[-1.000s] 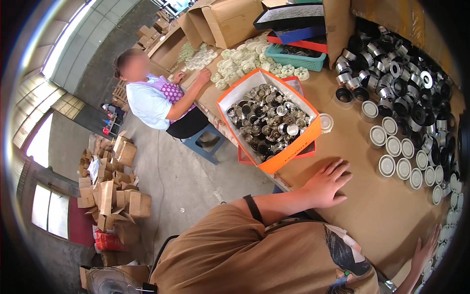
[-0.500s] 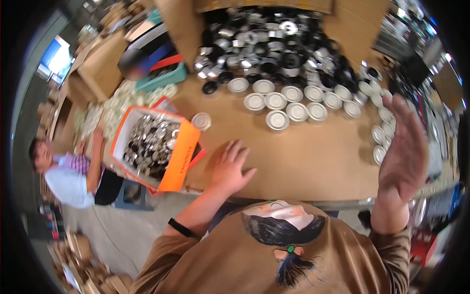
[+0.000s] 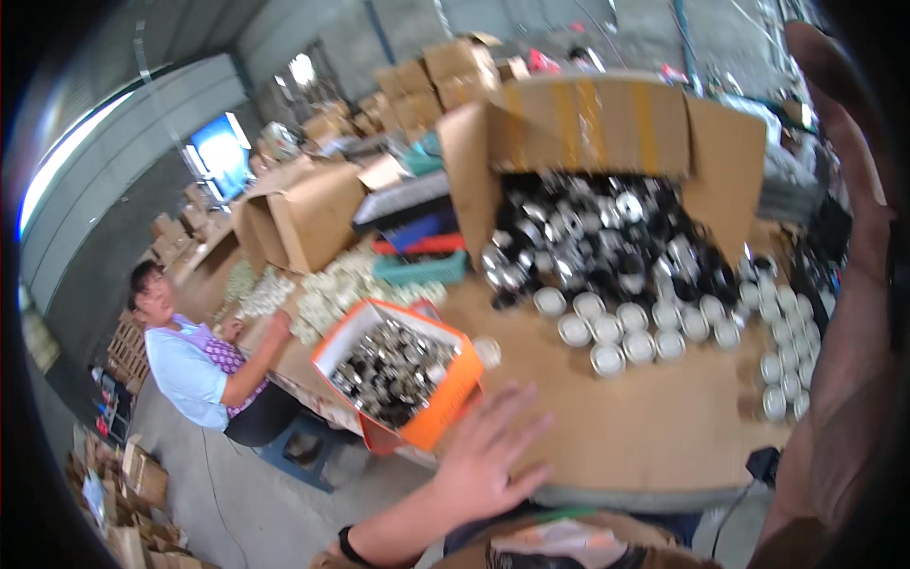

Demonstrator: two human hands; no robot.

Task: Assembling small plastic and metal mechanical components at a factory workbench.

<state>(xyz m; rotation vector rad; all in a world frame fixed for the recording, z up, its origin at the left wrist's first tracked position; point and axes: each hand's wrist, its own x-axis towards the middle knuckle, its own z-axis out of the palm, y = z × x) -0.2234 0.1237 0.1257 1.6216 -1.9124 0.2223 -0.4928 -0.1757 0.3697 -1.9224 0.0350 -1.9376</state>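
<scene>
My left hand (image 3: 495, 453) hovers over the front of the cardboard-covered table (image 3: 626, 441), its fingers spread and nothing in them. Beside it stands an orange-and-white box (image 3: 441, 403) full of small shiny metal pieces (image 3: 393, 365). At the right rim my raised right hand (image 3: 844, 114) appears close up, blurred and partly in shadow, with fingers stretched out and no object visible in it. Round pale-topped pieces (image 3: 640, 346) stand in rows beyond my left hand, and more of them (image 3: 787, 351) stand in a block at the right.
An open carton (image 3: 592, 123) at the back spills black and silver ring-shaped parts (image 3: 588, 237). A teal basket (image 3: 422, 268) and many small pale pieces (image 3: 336, 289) lie to the left. Another person (image 3: 194, 365) sits there on a blue stool (image 3: 299, 450). Stacked cartons (image 3: 441, 71) stand behind.
The view has tilted up and swung left, bringing the back wall and stacked cartons in. My right hand has risen toward the upper right rim. My left hand stays open near the box.
</scene>
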